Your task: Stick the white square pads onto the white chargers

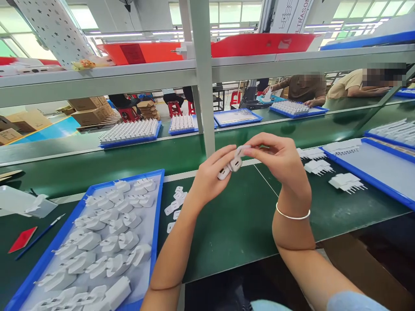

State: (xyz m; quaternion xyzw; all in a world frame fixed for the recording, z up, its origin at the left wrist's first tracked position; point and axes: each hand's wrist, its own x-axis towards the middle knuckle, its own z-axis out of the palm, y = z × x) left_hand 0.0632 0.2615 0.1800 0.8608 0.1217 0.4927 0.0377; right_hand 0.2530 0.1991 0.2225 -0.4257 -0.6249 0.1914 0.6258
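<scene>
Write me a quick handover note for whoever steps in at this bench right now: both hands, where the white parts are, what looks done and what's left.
Left hand: raised over the green bench, fingers closed on small white plug parts.
Right hand: pinching another white piece against those parts.
Blue tray at left: full of loose white plug housings.
Small white caps: scattered on the bench beside that tray.
Finished-looking pieces with prongs: lying at right, near the blue tray at right.
Done: a few pronged pieces set out at right.
Left: the piece in hand, plus the tray of housings.
</scene>
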